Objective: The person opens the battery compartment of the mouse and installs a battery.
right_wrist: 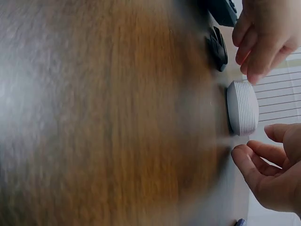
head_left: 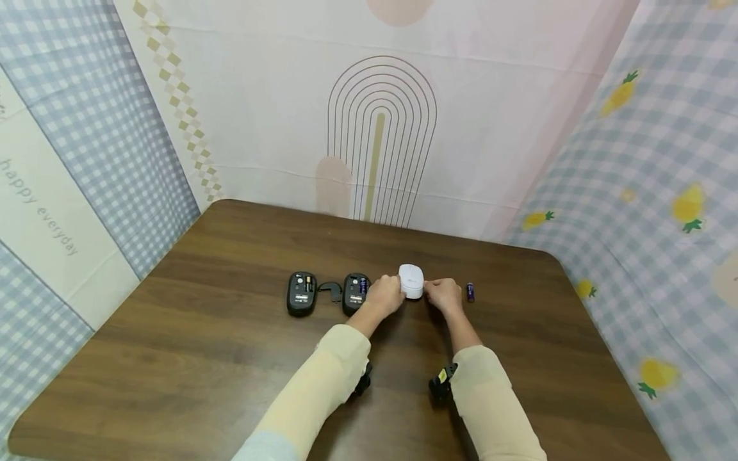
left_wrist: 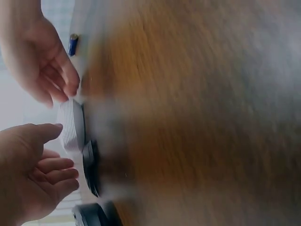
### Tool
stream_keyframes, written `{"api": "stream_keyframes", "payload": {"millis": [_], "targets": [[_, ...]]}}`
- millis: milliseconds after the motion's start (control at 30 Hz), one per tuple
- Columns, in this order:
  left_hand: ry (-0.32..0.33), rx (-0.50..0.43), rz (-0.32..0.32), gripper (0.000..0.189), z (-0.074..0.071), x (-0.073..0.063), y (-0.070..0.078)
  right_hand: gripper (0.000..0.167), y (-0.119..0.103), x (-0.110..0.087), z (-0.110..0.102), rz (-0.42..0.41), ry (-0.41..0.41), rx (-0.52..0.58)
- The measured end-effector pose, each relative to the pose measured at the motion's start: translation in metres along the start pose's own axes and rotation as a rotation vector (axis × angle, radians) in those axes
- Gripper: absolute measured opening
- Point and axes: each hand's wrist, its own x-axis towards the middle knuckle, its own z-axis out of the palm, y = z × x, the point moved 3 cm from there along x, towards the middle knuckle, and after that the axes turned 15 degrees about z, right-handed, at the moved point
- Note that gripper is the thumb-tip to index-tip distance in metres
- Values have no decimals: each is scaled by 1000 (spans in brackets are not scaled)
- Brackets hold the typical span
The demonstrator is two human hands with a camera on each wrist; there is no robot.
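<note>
A white, rounded, mouse-sized object (head_left: 411, 280) with a finely ribbed side (right_wrist: 244, 108) sits on the table between both hands. At its left edge is my left hand (head_left: 385, 296), fingertips at the object; in the left wrist view that hand (left_wrist: 35, 172) has its thumb and fingers apart. My right hand (head_left: 444, 295) has its fingertips at the right edge, and the right wrist view shows its thumb (right_wrist: 276, 133) apart from the loosely bent fingers. Whether the fingertips press on the object cannot be told.
Two black computer mice (head_left: 302, 294) (head_left: 354, 293) lie underside up, batteries showing in their bays. A curved black cover (head_left: 331, 291) lies between them. Right of my right hand lies a dark purple battery (head_left: 470, 292). Patterned cloth (head_left: 490, 128) hangs behind the wooden table (head_left: 202, 333).
</note>
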Motion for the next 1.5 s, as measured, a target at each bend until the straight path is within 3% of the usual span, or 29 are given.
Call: {"api": "stream_keyframes", "payload": {"millis": [233, 400, 567, 800, 1000, 1267, 1367, 1500], "targets": [[-24, 10, -79, 33, 10, 0, 8, 27, 2, 0, 7, -14, -2, 7], [-20, -14, -92, 33, 10, 1, 8, 28, -2, -1, 9, -29, 5, -3], [-8, -27, -67, 28, 8, 1, 6, 30, -5, -2, 9, -25, 0, -18], [49, 6, 20, 15, 6, 1, 5, 32, -6, -5, 9, -1, -2, 3], [105, 26, 55, 18, -3, 1, 6, 36, -11, -12, 4, -10, -2, 56], [197, 118, 94, 15, -17, -4, 4, 43, -23, -32, -5, -120, -20, 28], [225, 171, 118, 14, -25, -6, 7, 37, -27, -41, -9, -181, -15, -31], [256, 236, 160, 18, -37, -10, 11, 26, -35, -55, -13, -352, 121, -137]]}}
